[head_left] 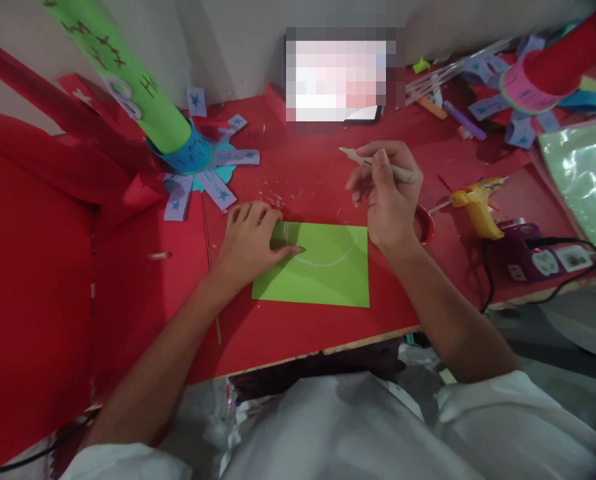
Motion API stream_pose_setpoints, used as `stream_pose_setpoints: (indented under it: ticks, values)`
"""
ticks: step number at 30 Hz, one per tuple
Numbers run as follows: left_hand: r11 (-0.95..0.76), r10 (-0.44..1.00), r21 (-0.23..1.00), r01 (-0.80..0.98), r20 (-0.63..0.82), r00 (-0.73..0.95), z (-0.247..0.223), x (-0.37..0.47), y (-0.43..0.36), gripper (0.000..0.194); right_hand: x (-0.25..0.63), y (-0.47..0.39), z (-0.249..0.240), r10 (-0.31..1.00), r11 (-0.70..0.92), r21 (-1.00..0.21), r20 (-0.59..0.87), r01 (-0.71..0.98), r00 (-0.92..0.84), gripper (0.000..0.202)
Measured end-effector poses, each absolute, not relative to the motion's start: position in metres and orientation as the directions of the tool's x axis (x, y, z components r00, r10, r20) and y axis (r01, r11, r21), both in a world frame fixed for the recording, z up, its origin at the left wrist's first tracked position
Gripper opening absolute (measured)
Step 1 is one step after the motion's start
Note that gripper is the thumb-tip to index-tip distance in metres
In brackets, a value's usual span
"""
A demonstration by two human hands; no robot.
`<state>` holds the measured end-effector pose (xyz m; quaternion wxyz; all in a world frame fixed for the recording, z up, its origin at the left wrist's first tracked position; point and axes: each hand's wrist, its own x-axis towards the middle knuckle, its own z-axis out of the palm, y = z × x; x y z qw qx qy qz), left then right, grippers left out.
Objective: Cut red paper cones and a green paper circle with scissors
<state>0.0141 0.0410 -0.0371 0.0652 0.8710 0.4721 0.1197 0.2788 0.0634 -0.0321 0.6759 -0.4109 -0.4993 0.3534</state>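
A bright green sheet (pixel 328 287) lies on the red table, with a pale curved line drawn across its upper part. My left hand (pixel 253 240) rests on the sheet's upper left corner, fingers spread, the thumb lying on the paper. Above the sheet's upper right corner, my right hand (pixel 391 190) grips a whitish pen (pixel 355 157) between thumb and fingers. The pen's tip points up and left, away from the paper.
Left stands a green tube (pixel 153 110) in a blue base with purple strips. A lit screen (pixel 338 80), partly pixelated, is at the back. To the right are a yellow glue gun (pixel 481 210), a purple box (pixel 533 257) with a black cable, and a red ring (pixel 431 223).
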Motion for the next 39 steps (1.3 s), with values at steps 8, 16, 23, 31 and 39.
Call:
stream_pose_setpoints:
  ticks: [8,16,23,31,39]
  values:
    - [-0.502,0.865,0.242,0.830,0.110,0.490,-0.030,0.009,0.040,0.063,0.275,0.059,-0.028,0.916,0.338,-0.940,0.319,-0.040,0.244,0.027]
    - [-0.470,0.879,0.259,0.844,0.051,0.474,-0.033,-0.003,0.047,0.062,0.273,0.057,-0.030,0.921,0.341,-0.936,0.316,-0.081,0.229,0.021]
    - [-0.372,0.855,0.671,0.641,-0.022,0.519,-0.022,-0.014,0.057,0.053,0.270,0.056,-0.030,0.931,0.304,-0.952,0.288,-0.040,0.223,0.031]
    - [-0.271,0.874,0.766,0.584,-0.059,0.483,-0.021,-0.036,0.067,0.044,0.264,0.051,-0.031,0.951,0.279,-0.959,0.270,-0.046,0.149,0.032]
    - [-0.335,0.934,0.630,0.701,0.122,0.336,-0.017,-0.042,0.075,0.028,0.265,0.053,-0.033,0.956,0.264,-0.964,0.257,-0.034,0.143,0.038]
